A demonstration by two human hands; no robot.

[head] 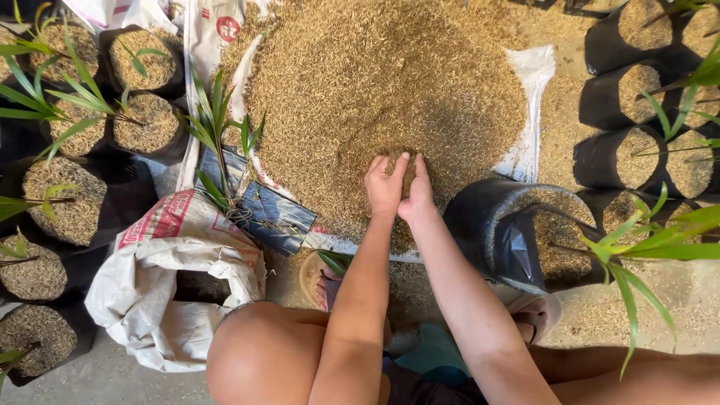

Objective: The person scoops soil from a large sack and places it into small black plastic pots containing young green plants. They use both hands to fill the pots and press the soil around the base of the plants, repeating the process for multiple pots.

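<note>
- Partly hidden, the fingertips of the left hand (385, 185) and right hand (417, 196) sink into the husk pile (390, 90); the two hands are pressed side by side and cupped around a clump of husk, so how tightly they close cannot be told.
- Cut off by the frame are the pile's far edge, several bags at both sides, and the person's knees below.
- Counted: two hands, one black planting bag (502, 232) tilted just right of the wrists with a seedling in it, one open white sack (161, 285) at left, one loose seedling (225, 161) lying on a dark bag.
- Filled black bags (622, 94) stand in rows left and right.
- Underneath, a white woven sheet (534, 71) carries the pile on a concrete floor (660, 300).
</note>
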